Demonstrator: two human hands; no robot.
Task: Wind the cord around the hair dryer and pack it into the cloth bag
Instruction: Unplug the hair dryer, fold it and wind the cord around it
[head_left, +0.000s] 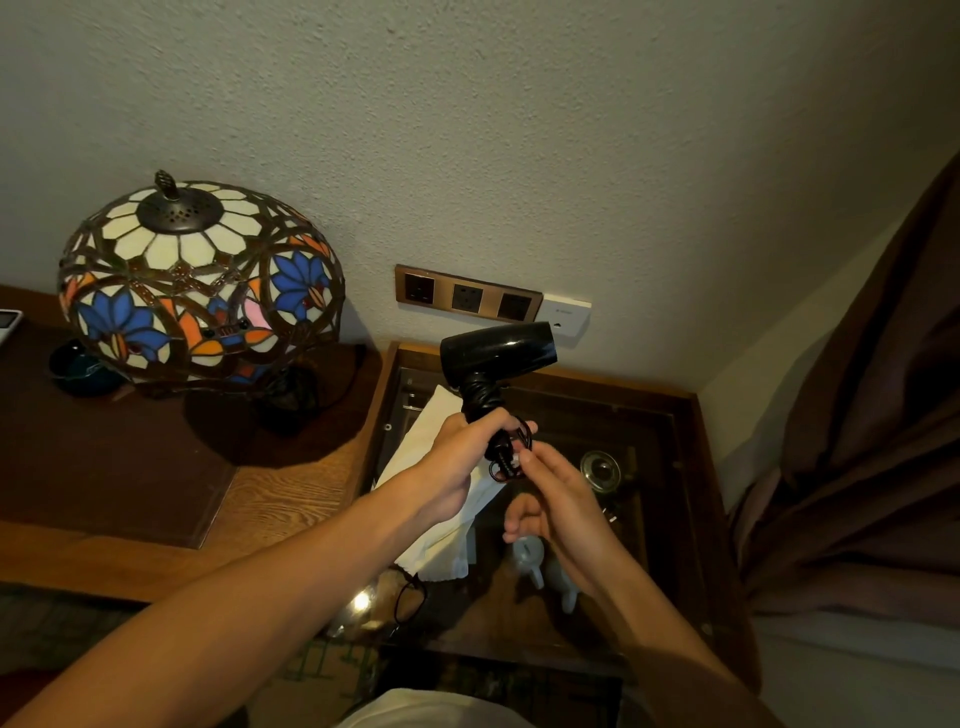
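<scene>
A black hair dryer (497, 349) is held upright above a glass-topped table, its nozzle pointing right. Its black cord (482, 395) is wound tightly around the handle. My left hand (457, 457) grips the lower handle. My right hand (558, 499) pinches the loose cord end with its small loops and plug (511, 457) just below the handle. A white cloth bag (434, 545) lies flat on the glass under my left hand, partly hidden by it.
A stained-glass lamp (200, 280) stands on a wooden desk (130, 467) to the left. Wall sockets (467, 296) sit behind the dryer. The glass-topped table (691, 415) shows cups and a teapot beneath. Black glasses (410, 597) lie near its front. A brown curtain (857, 441) hangs at right.
</scene>
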